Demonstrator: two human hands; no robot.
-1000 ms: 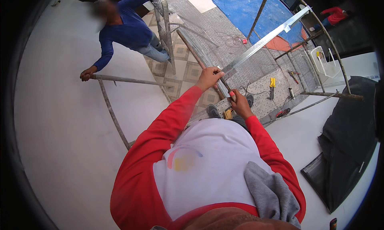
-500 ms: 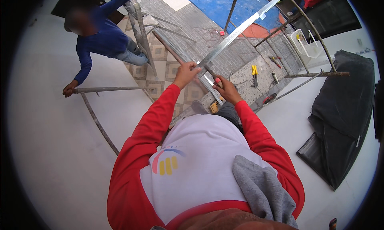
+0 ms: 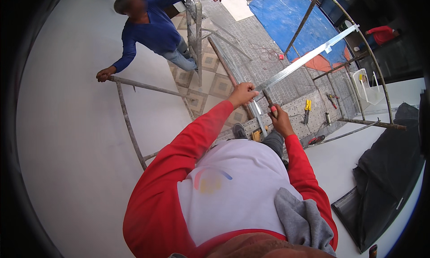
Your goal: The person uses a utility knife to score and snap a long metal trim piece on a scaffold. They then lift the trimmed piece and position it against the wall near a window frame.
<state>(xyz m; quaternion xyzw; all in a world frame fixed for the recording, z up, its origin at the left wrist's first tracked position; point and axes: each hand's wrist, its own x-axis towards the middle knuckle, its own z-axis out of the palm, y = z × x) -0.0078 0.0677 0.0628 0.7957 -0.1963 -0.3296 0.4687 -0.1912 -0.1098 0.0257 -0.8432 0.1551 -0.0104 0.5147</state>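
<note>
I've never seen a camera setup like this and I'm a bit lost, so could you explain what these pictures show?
There's no machine here: these are a person's own bare hands, seen from above by a wide fisheye camera worn on the head, which makes straight edges curve. The left hand holds the near end of a long silver metal strip. The right hand grips a hand tool; its exact kind is hard to tell. Below, a yellow tool lies on a dotted grey surface. At upper left, a co-worker in blue has one hand on a metal bar.

Soft daylight; metal strip (image 3: 295, 65) glinting; edges bowed, corners black.
</note>
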